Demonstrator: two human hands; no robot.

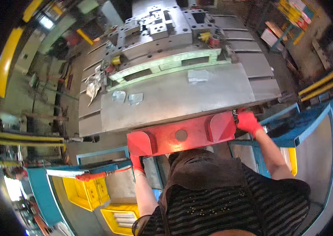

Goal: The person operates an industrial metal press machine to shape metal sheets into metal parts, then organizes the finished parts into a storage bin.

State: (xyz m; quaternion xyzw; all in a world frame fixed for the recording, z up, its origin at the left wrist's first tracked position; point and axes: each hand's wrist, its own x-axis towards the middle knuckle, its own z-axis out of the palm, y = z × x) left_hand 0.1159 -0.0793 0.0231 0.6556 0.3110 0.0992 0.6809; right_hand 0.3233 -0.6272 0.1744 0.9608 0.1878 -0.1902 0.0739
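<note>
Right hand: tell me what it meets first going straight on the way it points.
The right hand points toward the red guard panel and seems already at its right end, under the grey press table; depth unclear.

— What's the person wearing?
— A dark top with thin stripes and small studs, arms bare below it. Red gloves cover the left hand (pixel 137 163) and right hand (pixel 248 121).

Both red-gloved hands spread wide; left hand (pixel 137 162) low; right hand (pixel 248 121) raised
</note>
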